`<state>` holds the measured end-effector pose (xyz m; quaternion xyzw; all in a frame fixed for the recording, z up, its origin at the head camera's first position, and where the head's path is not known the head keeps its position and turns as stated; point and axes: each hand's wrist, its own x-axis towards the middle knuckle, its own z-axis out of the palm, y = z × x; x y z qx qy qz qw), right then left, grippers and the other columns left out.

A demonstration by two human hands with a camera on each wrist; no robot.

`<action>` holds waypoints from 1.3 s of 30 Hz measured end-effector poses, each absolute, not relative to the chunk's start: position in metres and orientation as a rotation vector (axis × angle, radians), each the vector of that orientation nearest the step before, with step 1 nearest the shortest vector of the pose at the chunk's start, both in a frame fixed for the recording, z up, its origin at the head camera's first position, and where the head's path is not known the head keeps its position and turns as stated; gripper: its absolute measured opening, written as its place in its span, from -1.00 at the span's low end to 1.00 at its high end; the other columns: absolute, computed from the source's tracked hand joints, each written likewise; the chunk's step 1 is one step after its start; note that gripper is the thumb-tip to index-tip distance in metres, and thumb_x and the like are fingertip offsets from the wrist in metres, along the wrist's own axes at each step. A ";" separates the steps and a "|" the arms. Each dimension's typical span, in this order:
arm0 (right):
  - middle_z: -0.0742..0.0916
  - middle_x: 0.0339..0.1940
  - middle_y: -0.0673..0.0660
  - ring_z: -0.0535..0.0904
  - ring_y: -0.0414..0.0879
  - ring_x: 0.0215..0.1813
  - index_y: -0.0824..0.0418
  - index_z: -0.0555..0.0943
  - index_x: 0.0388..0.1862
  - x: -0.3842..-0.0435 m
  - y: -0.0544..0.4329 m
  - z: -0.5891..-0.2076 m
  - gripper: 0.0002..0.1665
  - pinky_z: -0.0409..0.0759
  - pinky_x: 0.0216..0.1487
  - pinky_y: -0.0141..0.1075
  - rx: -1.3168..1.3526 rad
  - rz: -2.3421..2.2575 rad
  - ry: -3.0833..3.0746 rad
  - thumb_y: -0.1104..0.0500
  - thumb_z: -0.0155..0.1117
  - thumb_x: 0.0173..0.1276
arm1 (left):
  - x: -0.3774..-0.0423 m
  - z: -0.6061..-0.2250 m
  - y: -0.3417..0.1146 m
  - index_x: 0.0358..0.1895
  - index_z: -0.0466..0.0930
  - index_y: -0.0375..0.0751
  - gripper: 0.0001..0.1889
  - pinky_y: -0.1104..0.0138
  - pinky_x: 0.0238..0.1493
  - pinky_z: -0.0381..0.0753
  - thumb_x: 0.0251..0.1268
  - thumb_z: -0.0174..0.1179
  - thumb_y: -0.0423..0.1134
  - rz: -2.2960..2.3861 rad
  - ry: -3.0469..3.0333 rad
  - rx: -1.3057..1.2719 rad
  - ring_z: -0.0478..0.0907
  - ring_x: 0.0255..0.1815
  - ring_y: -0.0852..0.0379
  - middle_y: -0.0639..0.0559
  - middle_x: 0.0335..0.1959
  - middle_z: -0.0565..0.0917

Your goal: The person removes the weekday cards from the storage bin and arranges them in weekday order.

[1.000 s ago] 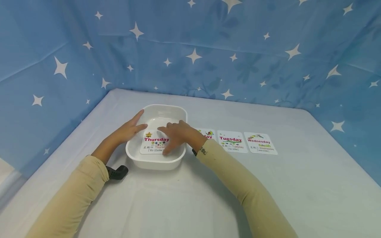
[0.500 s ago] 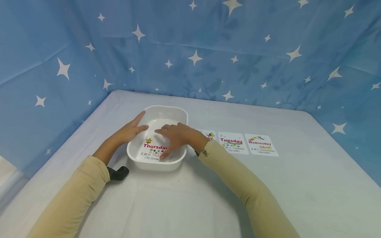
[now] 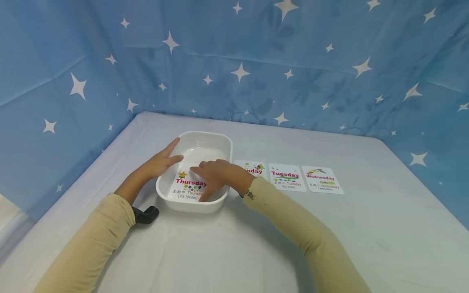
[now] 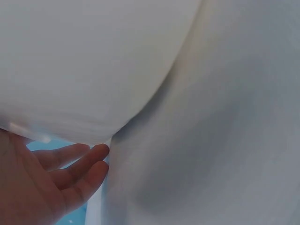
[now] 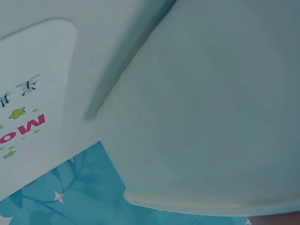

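A white plastic tub (image 3: 196,206) stands on the table, with a card reading "Thursday" (image 3: 188,188) lying inside it. At the tub's left side, my left hand (image 3: 156,165) holds the rim, thumb inside and fingers along the outer wall. The left wrist view shows the fingers of my left hand (image 4: 51,183) against the outside of the tub (image 4: 84,70). My right hand (image 3: 218,177) reaches into the tub over the card's right part. Its thumb and index finger are spread apart; other fingertips are hidden. In the right wrist view the tub wall (image 5: 201,117) hides most of this hand.
Right of the tub lie a partly covered card ending in "nday" (image 3: 253,167), a "Tuesday" card (image 3: 287,178) and a "Wednesday" card (image 3: 322,180) in a row. A white cloth covers the table (image 3: 220,252); a blue starry curtain (image 3: 205,40) hangs behind.
The Thursday card has slid toward the near side of the tub. My right hand has lowered deeper into the tub over it. The left hand keeps its place on the rim.
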<state>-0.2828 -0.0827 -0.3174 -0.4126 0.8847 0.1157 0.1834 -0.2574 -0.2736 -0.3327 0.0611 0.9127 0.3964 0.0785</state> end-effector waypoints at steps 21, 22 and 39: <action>0.30 0.40 -0.01 0.27 -0.07 0.37 -0.13 -0.02 0.46 -0.271 -0.084 -0.319 0.12 0.18 0.38 -0.07 -1.092 0.274 2.489 -0.38 0.26 -0.01 | -0.255 -0.334 -0.273 0.45 -0.40 -0.18 -0.28 -0.19 0.36 -0.19 0.42 -0.20 -0.10 1.176 2.763 0.194 -0.27 0.45 -0.31 -0.25 0.47 -0.27; 0.30 0.41 -0.01 0.26 -0.07 0.38 -0.14 -0.02 0.46 -0.270 -0.084 -0.319 0.12 0.17 0.38 -0.07 -1.091 0.270 2.489 -0.37 0.27 -0.01 | -0.255 -0.335 -0.273 0.45 -0.40 -0.17 -0.29 -0.20 0.36 -0.18 0.42 -0.20 -0.10 1.175 2.762 0.192 -0.26 0.44 -0.31 -0.25 0.47 -0.27; 0.31 0.29 0.02 0.30 -0.13 0.19 -0.14 -0.06 0.46 -0.267 -0.087 -0.319 0.16 0.37 0.24 -0.20 -1.114 0.160 2.499 -0.23 0.38 -0.03 | -0.254 -0.333 -0.273 0.45 -0.40 -0.17 -0.28 -0.19 0.36 -0.22 0.42 -0.20 -0.08 1.178 2.767 0.203 -0.28 0.45 -0.31 -0.26 0.46 -0.27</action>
